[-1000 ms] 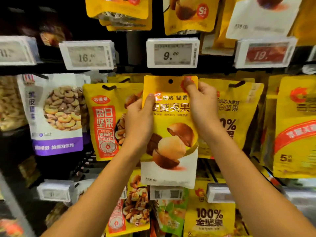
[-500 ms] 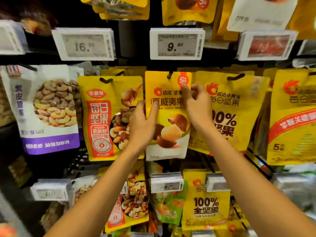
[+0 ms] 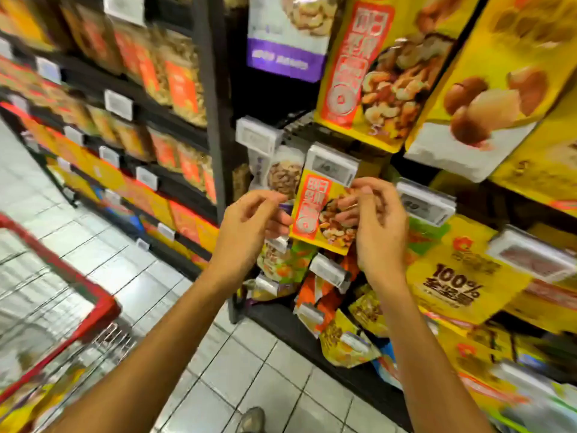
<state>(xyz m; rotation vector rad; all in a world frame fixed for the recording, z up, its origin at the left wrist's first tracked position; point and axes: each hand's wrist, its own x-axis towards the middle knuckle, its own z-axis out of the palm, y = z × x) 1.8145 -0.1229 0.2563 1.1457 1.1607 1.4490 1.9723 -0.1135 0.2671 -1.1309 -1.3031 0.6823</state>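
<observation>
The small pouch (image 3: 321, 214) hangs just below a price tag (image 3: 331, 165). The left hand (image 3: 249, 226) is at its left edge and the right hand (image 3: 381, 232) at its right, fingers before its face. A big pouch (image 3: 374, 73) hangs above it, shelves (image 3: 140, 120) run off to the left, and a cart (image 3: 78, 295) stands lower left on the floor (image 3: 249, 354), well apart from the hands.
</observation>
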